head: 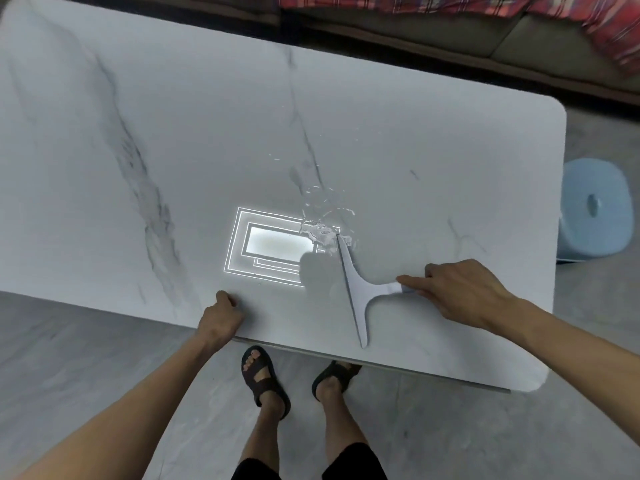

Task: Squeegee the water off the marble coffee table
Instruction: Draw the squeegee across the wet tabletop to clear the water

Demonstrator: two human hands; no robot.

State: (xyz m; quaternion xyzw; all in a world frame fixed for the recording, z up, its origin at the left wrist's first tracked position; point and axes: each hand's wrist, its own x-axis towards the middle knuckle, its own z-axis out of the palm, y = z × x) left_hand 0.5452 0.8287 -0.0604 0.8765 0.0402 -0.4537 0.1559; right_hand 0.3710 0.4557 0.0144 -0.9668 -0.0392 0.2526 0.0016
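A white marble coffee table (207, 140) with grey veins fills most of the view. A small puddle of water (323, 220) glistens near its middle, with droplets trailing away from me. A white squeegee (360, 289) lies blade-down on the top, the far tip of its blade touching the puddle. My right hand (464, 296) grips the squeegee's handle from the right. My left hand (221, 317) is curled into a loose fist, pressed on the table's near edge.
A bright ceiling-light reflection (270, 247) sits left of the puddle. A light blue stool (592, 213) stands off the table's right end. A sofa (485, 39) with a red plaid cloth (450, 5) runs along the far side. My sandalled feet (263, 375) stand at the near edge.
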